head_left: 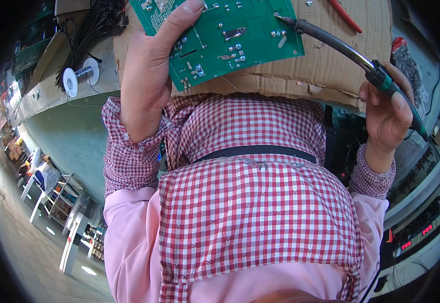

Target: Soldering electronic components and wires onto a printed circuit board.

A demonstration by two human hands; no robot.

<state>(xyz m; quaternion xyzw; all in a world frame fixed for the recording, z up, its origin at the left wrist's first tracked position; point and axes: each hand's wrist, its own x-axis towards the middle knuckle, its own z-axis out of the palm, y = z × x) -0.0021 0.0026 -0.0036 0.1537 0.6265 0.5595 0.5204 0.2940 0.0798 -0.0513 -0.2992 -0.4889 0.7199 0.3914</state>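
A green circuit board [260,40] with shiny solder joints is held over the cardboard by my left hand [151,76], its thumb across the board's upper left part. My other fingers there are hidden behind the board. My right hand [389,111] is closed around the green and black handle of a soldering iron [333,44]. The iron's tip meets the board near its upper right edge, at a solder joint. A thin wire shows just below the board's lower edge.
Brown cardboard [280,81] covers the bench top. A solder spool [81,77] stands at the left, close to a bundle of black cables [91,28]. A red-handled tool [346,15] lies at the upper right. Displays with red digits [427,230] glow at the lower right.
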